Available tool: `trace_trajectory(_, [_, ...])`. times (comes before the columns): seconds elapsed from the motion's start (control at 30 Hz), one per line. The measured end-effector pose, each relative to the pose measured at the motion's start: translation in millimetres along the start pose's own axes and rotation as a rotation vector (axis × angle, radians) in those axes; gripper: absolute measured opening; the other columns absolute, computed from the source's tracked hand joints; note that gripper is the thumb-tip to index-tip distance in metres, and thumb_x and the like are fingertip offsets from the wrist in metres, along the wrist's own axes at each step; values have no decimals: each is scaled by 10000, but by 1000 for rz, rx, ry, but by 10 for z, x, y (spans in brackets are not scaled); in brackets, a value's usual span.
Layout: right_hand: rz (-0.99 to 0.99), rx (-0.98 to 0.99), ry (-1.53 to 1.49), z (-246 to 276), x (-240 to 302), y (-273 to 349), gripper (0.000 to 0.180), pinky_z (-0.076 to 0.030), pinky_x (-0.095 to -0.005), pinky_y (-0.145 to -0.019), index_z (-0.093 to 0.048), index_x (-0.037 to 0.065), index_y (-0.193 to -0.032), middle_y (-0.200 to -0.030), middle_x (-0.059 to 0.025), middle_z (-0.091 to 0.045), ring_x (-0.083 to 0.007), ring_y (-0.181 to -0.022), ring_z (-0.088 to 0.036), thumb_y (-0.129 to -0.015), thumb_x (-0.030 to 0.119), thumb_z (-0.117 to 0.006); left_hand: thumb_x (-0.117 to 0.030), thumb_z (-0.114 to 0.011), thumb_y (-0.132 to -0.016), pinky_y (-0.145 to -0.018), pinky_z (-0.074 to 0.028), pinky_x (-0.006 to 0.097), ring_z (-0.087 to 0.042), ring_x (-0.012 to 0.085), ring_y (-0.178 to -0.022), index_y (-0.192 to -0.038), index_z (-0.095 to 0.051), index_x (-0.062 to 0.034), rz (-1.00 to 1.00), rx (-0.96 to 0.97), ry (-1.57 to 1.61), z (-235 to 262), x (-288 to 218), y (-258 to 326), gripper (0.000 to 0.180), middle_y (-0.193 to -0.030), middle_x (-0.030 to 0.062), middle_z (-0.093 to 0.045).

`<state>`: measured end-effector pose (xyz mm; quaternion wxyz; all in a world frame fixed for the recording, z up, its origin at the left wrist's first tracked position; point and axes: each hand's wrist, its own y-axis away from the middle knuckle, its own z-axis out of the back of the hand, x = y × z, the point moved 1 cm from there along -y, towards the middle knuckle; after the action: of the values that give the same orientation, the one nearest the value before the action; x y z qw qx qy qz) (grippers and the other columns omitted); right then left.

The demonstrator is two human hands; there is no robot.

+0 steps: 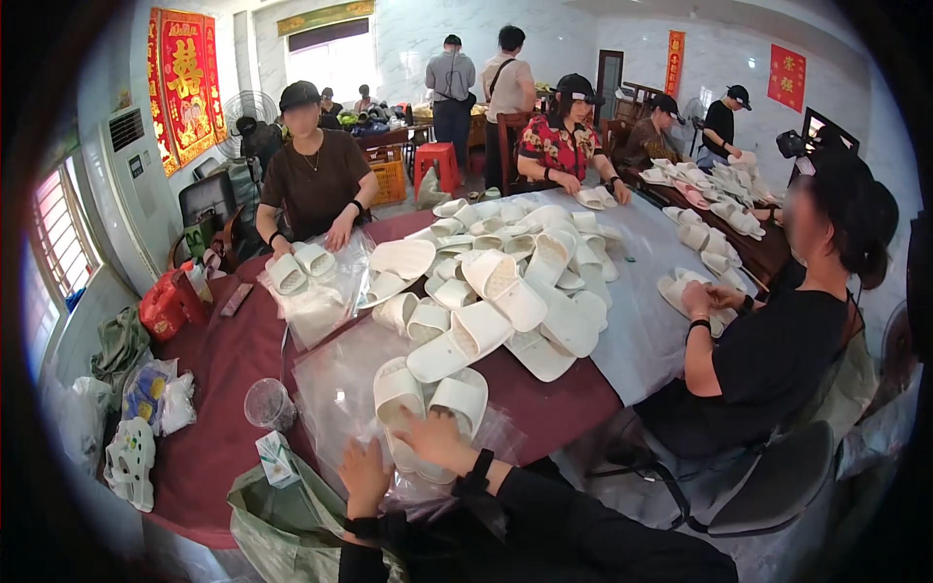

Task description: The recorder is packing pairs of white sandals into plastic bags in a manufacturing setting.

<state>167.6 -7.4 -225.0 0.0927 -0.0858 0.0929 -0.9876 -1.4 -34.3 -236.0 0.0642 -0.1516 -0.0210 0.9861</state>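
A pair of white slippers (400,387) lies side by side on a stack of clear plastic bags (330,379) at the near edge of the table. My right hand (432,439) rests over the pair, its fingers stretched across the slippers. Just left of them, my left hand (365,474) lies on the plastic with its fingers spread and nothing in it. A large heap of white slippers (505,282) rises right beyond the pair, several of them tilted over each other.
A dark red cloth (219,389) covers the table. On the left are a clear plastic cup (269,404), a small white box (278,459), a white clog (130,464) and a red jug (173,303). A green sack (282,515) hangs near me. Co-workers handle slippers across and to the right.
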Motion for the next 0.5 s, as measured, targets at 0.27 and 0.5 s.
trace_trajectory(0.27, [-125, -22, -24, 37, -333, -67, 587, -493, -418, -574, -451, 120, -1332, -798, -153, -653, -298, -672, -641, -879, 492, -473, -697, -693, -539, -1036, -202, 617, -190, 444, -1349, -1402, -318, -57, 197, 112, -41, -54, 124, -42, 1138, -1463, 238, -228])
trace_trajectory(0.5, [-168, 37, -287, 58, -907, -173, 554, -488, -505, -686, -449, 91, -1283, -842, -258, -613, -430, -776, -613, -893, 483, -466, -633, -714, -571, -1086, -143, 558, -138, 419, -1371, -1372, -373, -25, 126, -104, -149, 114, -132, 88, 1062, -1481, 223, -198])
